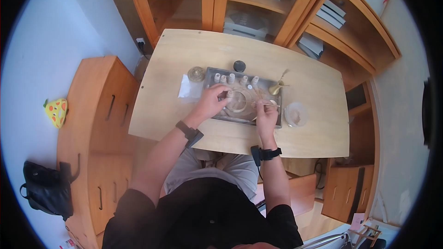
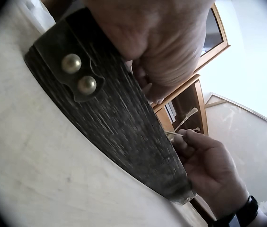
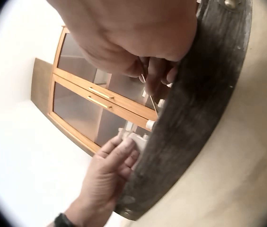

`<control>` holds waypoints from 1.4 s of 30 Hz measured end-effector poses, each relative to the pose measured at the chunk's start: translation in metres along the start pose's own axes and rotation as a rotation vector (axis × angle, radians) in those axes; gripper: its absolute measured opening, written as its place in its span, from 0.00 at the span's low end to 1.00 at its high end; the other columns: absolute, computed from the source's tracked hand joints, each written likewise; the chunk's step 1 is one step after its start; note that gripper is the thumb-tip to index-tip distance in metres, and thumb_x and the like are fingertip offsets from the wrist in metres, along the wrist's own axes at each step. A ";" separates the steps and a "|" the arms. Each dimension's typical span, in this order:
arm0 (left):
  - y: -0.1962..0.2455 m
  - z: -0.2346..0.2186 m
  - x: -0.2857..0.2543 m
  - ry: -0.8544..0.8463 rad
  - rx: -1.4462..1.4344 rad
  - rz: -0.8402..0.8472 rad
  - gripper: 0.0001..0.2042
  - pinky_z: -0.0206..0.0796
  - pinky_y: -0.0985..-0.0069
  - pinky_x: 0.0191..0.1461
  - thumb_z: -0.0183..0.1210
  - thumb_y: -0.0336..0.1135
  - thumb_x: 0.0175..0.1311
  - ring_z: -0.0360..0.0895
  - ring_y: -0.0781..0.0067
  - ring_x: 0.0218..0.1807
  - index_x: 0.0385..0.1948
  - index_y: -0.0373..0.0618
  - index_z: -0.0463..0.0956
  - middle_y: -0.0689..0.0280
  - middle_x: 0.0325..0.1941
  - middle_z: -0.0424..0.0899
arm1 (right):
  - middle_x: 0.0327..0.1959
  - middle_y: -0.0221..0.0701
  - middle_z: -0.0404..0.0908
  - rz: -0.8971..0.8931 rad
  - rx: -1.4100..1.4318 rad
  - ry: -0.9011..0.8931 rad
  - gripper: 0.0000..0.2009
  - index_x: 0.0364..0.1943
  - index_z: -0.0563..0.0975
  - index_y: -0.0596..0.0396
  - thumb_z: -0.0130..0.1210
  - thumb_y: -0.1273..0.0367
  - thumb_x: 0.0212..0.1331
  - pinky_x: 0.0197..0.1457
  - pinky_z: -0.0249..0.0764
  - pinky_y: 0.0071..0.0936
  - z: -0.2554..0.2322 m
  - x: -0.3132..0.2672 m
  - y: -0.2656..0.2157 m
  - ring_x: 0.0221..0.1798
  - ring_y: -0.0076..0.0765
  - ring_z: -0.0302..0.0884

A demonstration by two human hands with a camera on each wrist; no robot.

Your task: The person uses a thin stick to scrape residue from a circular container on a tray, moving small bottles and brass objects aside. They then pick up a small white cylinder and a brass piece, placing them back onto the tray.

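Observation:
My left hand grips a small pale bottle over the left part of a dark wooden tray. In the right wrist view the pale bottle shows between that hand's thumb and fingers. Over the tray's right side, my right hand pinches a thin stick-like tool, whose tip is hidden behind the tray wall in the right wrist view. Between the hands, a pale ring lies in the tray. Several small pale bottles stand in a row along the tray's far side.
A brass vase with thin tools stands at the tray's right rear. Right of the tray is a clear round container. A black round lidded item stands behind; a glass-like bowl and white paper lie left.

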State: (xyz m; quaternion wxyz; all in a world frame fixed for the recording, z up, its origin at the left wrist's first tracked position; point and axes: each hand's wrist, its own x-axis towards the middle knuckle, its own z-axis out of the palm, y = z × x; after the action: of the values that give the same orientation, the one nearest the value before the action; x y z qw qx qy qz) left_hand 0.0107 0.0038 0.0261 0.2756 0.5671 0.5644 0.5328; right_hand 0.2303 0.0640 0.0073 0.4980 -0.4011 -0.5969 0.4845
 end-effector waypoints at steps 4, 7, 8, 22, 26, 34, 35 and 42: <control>-0.004 0.002 0.002 0.009 -0.036 -0.053 0.12 0.78 0.76 0.48 0.68 0.25 0.63 0.85 0.73 0.43 0.47 0.35 0.81 0.61 0.50 0.83 | 0.32 0.29 0.87 -0.014 -0.152 -0.021 0.09 0.40 0.81 0.60 0.57 0.68 0.74 0.39 0.74 0.21 0.004 -0.008 -0.008 0.33 0.18 0.79; 0.001 -0.001 0.012 0.018 0.074 -0.004 0.12 0.78 0.75 0.49 0.69 0.26 0.63 0.85 0.72 0.43 0.47 0.35 0.81 0.61 0.49 0.84 | 0.31 0.29 0.86 0.008 -0.163 -0.006 0.09 0.39 0.81 0.60 0.57 0.68 0.74 0.37 0.74 0.21 0.003 -0.008 -0.008 0.32 0.17 0.78; 0.004 -0.002 0.017 0.026 0.126 0.035 0.13 0.78 0.75 0.49 0.69 0.27 0.62 0.85 0.72 0.43 0.47 0.35 0.81 0.61 0.48 0.84 | 0.31 0.29 0.86 0.019 -0.155 0.002 0.09 0.39 0.81 0.60 0.57 0.68 0.74 0.37 0.74 0.21 0.004 -0.008 -0.009 0.31 0.17 0.78; 0.030 0.007 0.103 -0.191 0.603 0.072 0.08 0.76 0.61 0.48 0.67 0.33 0.57 0.83 0.50 0.41 0.34 0.40 0.85 0.54 0.39 0.87 | 0.34 0.41 0.87 -0.088 -0.142 0.056 0.07 0.32 0.84 0.63 0.60 0.72 0.65 0.43 0.79 0.34 0.001 -0.008 -0.005 0.37 0.43 0.85; 0.016 0.009 0.105 -0.138 0.734 0.303 0.07 0.74 0.57 0.53 0.68 0.34 0.54 0.80 0.47 0.45 0.31 0.43 0.86 0.55 0.38 0.86 | 0.35 0.42 0.87 -0.140 -0.107 0.079 0.06 0.31 0.84 0.62 0.60 0.74 0.63 0.48 0.79 0.38 0.002 -0.007 -0.003 0.41 0.49 0.84; 0.011 0.011 0.102 -0.230 0.777 0.163 0.10 0.72 0.58 0.59 0.70 0.32 0.52 0.80 0.47 0.51 0.36 0.42 0.86 0.54 0.43 0.86 | 0.34 0.38 0.87 -0.168 -0.146 0.047 0.08 0.36 0.84 0.63 0.60 0.71 0.67 0.43 0.78 0.31 0.001 -0.006 0.008 0.35 0.36 0.83; 0.012 0.012 0.102 -0.235 0.798 0.153 0.12 0.72 0.59 0.60 0.71 0.31 0.51 0.80 0.46 0.51 0.38 0.41 0.86 0.53 0.44 0.86 | 0.34 0.36 0.87 -0.176 -0.166 0.036 0.09 0.39 0.84 0.63 0.60 0.69 0.69 0.39 0.77 0.27 0.001 -0.006 0.008 0.32 0.29 0.83; 0.029 0.025 0.109 -0.210 0.767 0.254 0.17 0.71 0.59 0.61 0.71 0.34 0.53 0.80 0.47 0.54 0.44 0.39 0.85 0.52 0.47 0.86 | 0.32 0.37 0.87 -0.208 -0.177 0.059 0.09 0.38 0.84 0.64 0.60 0.69 0.68 0.39 0.78 0.28 0.000 -0.006 0.005 0.31 0.30 0.83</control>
State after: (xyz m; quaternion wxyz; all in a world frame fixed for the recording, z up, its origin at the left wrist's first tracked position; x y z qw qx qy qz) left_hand 0.0215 0.1068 0.0771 0.0327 0.7451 0.6164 0.2528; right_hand 0.2317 0.0589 0.0010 0.5255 -0.3936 -0.6608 0.3637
